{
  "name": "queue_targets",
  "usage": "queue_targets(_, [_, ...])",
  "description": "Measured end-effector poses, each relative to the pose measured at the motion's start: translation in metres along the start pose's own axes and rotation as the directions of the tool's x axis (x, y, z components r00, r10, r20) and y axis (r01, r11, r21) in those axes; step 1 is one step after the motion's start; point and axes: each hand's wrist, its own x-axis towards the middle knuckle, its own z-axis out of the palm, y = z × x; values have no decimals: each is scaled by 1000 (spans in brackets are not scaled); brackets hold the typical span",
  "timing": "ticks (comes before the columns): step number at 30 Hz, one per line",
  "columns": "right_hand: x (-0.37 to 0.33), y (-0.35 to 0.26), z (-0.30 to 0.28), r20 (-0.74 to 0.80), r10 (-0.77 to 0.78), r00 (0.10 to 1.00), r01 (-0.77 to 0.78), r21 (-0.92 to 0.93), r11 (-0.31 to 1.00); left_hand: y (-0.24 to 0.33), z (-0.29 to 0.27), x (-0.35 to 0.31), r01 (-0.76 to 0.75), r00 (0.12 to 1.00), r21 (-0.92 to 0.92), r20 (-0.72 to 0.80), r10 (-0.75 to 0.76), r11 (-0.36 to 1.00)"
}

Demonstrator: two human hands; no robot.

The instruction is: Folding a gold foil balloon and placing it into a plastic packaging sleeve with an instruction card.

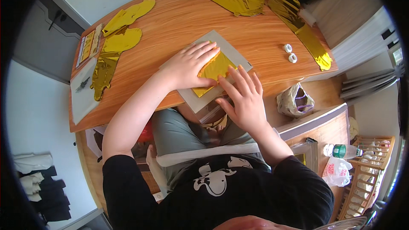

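A folded gold foil sheet (pixel 221 67) lies on a grey board (pixel 238 54) at the table's near edge. My left hand (pixel 189 64) rests flat on the foil's left side, fingers stretched out and thumb spread apart. On the other side is my right hand (pixel 245 100), its fingers spread and the index fingertip at the foil's right edge. Whether that fingertip presses on the foil, I cannot tell. Part of the foil and board is hidden under my left hand. The board's near corner sticks out past the table edge above my lap.
Flat gold foil balloons lie on the wooden table (pixel 166 30): one at the left (pixel 121 40), one at the back (pixel 238 0), one at the right (pixel 304 36). Two small white rolls (pixel 289 53) sit nearby. A bin bag (pixel 295 101) and a bottle (pixel 346 151) are at the right.
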Motion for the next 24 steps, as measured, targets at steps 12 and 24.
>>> queue_targets(12, [5, 3, -1, 189, -42, 981, 90, -256, 962, -23, -12, 9, 101, 991, -428, 120, -54, 898])
queue_targets(24, [6, 8, 0, 269, -87, 959, 162, -271, 949, -6, -22, 15, 5, 1000, -506, 23, 8, 863])
